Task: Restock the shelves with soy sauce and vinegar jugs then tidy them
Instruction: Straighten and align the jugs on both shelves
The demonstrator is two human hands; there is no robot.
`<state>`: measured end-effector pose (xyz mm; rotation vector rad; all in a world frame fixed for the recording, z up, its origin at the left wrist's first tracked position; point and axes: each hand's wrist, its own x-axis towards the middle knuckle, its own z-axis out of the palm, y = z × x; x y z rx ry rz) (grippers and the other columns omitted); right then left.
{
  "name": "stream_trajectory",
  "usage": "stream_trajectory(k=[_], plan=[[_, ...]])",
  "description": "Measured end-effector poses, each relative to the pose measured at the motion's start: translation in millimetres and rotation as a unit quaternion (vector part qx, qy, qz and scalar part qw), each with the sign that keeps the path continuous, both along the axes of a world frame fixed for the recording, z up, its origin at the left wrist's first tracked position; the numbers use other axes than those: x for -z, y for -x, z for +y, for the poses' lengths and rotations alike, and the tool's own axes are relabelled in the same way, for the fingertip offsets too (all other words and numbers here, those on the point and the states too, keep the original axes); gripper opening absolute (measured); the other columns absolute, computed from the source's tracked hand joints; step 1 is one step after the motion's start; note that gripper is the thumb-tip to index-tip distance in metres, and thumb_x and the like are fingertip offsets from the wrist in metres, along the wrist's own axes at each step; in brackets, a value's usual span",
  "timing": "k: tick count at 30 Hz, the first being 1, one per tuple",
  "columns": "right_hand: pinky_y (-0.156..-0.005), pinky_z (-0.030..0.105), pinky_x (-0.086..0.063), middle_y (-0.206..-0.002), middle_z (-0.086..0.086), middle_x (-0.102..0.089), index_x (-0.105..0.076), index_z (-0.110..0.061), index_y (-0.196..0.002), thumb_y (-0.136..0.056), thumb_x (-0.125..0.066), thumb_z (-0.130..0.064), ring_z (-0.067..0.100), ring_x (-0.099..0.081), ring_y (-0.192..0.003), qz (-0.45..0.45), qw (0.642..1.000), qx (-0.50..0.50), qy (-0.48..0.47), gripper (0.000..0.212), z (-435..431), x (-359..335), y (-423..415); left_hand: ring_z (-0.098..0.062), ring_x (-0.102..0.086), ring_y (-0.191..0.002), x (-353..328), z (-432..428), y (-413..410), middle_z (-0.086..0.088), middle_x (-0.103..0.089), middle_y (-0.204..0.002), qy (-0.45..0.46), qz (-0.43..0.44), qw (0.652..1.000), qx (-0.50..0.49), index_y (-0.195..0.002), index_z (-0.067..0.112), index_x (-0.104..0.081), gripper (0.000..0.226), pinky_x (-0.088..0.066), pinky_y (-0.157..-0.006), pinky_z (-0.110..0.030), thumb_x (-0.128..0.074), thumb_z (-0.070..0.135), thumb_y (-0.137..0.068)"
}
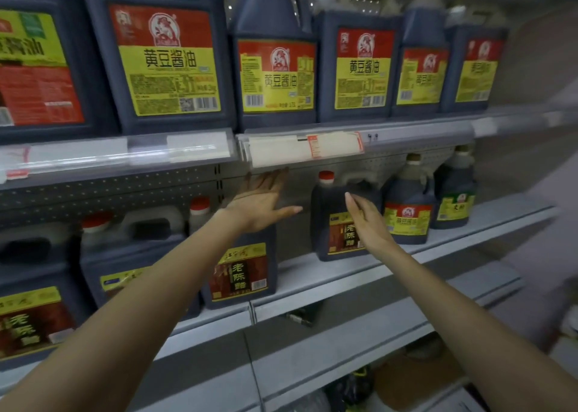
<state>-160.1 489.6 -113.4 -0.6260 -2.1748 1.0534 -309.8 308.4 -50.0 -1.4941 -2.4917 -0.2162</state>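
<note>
Tidying step: the left hand [264, 200] and right hand [367, 221], both flat-fingered and holding nothing, reach either side of a vinegar jug [325, 211] standing set back on the middle shelf [312, 274]. The next move probably calls for gripping its sides and drawing it forward, level with the neighbouring jug [240, 271].

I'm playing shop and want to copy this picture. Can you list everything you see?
soy sauce jugs: five in front, dark with red-and-yellow labels, top shelf
green-labelled jug: one, dark, top shelf, far left
vinegar jugs: four, dark, middle shelf, left and centre
soy sauce bottle: one, dark, red-and-yellow label, middle shelf, right of the vinegar
green-label bottle: one, dark, middle shelf, far right
price tag holder: one, white with a red tag, top shelf edge
shelves: grey
bottom shelf things: too blurry to tell
left hand: open, at the middle shelf's gap
right hand: open, in front of a vinegar jug
</note>
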Motion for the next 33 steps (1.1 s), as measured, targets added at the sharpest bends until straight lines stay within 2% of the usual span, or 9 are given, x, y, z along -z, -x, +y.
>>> stream_trajectory(k=[2, 7, 10, 16, 19, 22, 29, 31, 33], plan=[[-0.109, 0.045, -0.032, -0.144, 0.0, -0.04, -0.041, -0.022, -0.139, -0.08, -0.027, -0.075, 0.019, -0.04, -0.13, 0.013, 1.0, 0.009, 0.005, 0.08, 20.6, 0.0, -2.8, -0.021, 0.01, -0.147, -0.3, 21.8, -0.3, -0.001, 0.014, -0.16, -0.002, 0.005, 1.0, 0.008, -0.15, 0.023, 0.016, 0.095, 0.008, -0.118, -0.043, -0.037, 0.069, -0.088], [-0.104, 0.031, -0.028, -0.144, 0.004, -0.036, -0.041, -0.018, -0.138, -0.092, -0.033, -0.059, 0.021, -0.039, -0.13, 0.034, 0.999, 0.021, 0.018, 0.063, 76.1, -2.2, -4.0, -0.023, 0.018, -0.146, 4.4, 77.6, 4.2, -0.002, 0.023, -0.158, -0.001, -0.027, 1.0, 0.01, -0.149, 0.022, 0.02, 0.105, 0.01, -0.117, -0.04, -0.047, 0.069, -0.083], [-0.109, 0.034, -0.028, -0.146, 0.005, -0.035, -0.038, -0.014, -0.141, -0.085, -0.032, -0.067, 0.021, -0.037, -0.133, 0.028, 0.999, 0.008, 0.039, 0.078, 104.6, -0.5, -2.8, -0.024, 0.018, -0.146, 9.9, 105.4, 1.2, -0.002, 0.023, -0.158, -0.017, -0.061, 0.998, 0.021, -0.149, 0.021, 0.02, 0.112, 0.007, -0.117, -0.042, -0.057, 0.065, -0.08], [-0.108, 0.034, -0.028, -0.148, 0.004, -0.033, -0.034, -0.015, -0.144, -0.088, -0.033, -0.064, 0.022, -0.034, -0.135, 0.02, 0.996, -0.017, 0.084, 0.075, 138.9, 1.1, 5.2, -0.028, -0.002, -0.147, 10.9, 143.0, -0.4, -0.007, 0.003, -0.16, -0.031, -0.061, 0.998, -0.004, -0.15, 0.016, 0.012, 0.12, -0.005, -0.117, -0.041, -0.07, 0.059, -0.075], [-0.1, 0.028, -0.027, -0.149, 0.003, -0.033, -0.032, -0.021, -0.144, -0.091, -0.036, -0.059, 0.024, -0.033, -0.136, 0.015, 0.994, -0.044, 0.1, 0.065, 148.1, -0.9, 13.6, -0.03, -0.018, -0.143, 11.3, 158.3, 9.8, -0.009, -0.015, -0.157, -0.027, -0.031, 0.999, -0.011, -0.15, 0.014, -0.001, 0.118, -0.018, -0.115, -0.043, -0.071, 0.064, -0.069], [-0.105, 0.029, -0.027, -0.153, 0.004, -0.029, -0.027, -0.023, -0.147, -0.094, -0.037, -0.055, 0.024, -0.029, -0.139, 0.022, 0.991, -0.068, 0.115, 0.063, 155.1, -6.2, 24.2, -0.03, -0.032, -0.135, 8.4, 172.0, 13.9, -0.012, -0.03, -0.149, -0.002, -0.027, 0.999, -0.024, -0.145, 0.012, -0.017, 0.106, -0.029, -0.109, -0.04, -0.071, 0.063, -0.07], [-0.111, 0.036, -0.021, -0.154, 0.006, -0.025, -0.022, -0.026, -0.147, -0.097, -0.023, -0.054, 0.027, -0.026, -0.139, -0.041, 0.98, -0.134, 0.142, 0.057, 162.5, -7.2, 48.8, -0.029, -0.041, -0.129, 15.4, 182.9, 25.8, -0.012, -0.038, -0.144, -0.003, -0.087, 0.996, -0.018, -0.145, 0.009, -0.019, 0.107, -0.035, -0.103, -0.032, -0.081, 0.048, -0.067], [-0.114, 0.037, -0.017, -0.155, 0.005, -0.019, -0.02, -0.024, -0.148, -0.099, -0.023, -0.051, 0.026, -0.019, -0.142, -0.04, 0.98, -0.123, 0.154, 0.056, 163.2, -7.0, 56.0, -0.027, -0.041, -0.128, 16.9, 182.6, 28.4, -0.011, -0.04, -0.142, -0.022, -0.106, 0.994, 0.0, -0.144, 0.008, -0.022, 0.107, -0.034, -0.102, -0.027, -0.084, 0.043, -0.065], [-0.115, 0.038, -0.016, -0.156, 0.006, -0.017, -0.021, -0.025, -0.147, -0.1, -0.023, -0.049, 0.027, -0.017, -0.143, -0.042, 0.98, -0.12, 0.15, 0.053, 165.2, -7.2, 62.5, -0.02, -0.041, -0.125, 18.2, 179.6, 32.6, -0.007, -0.041, -0.139, -0.03, -0.128, 0.991, 0.004, -0.142, 0.008, -0.027, 0.102, -0.031, -0.097, -0.011, -0.087, 0.035, -0.064]])
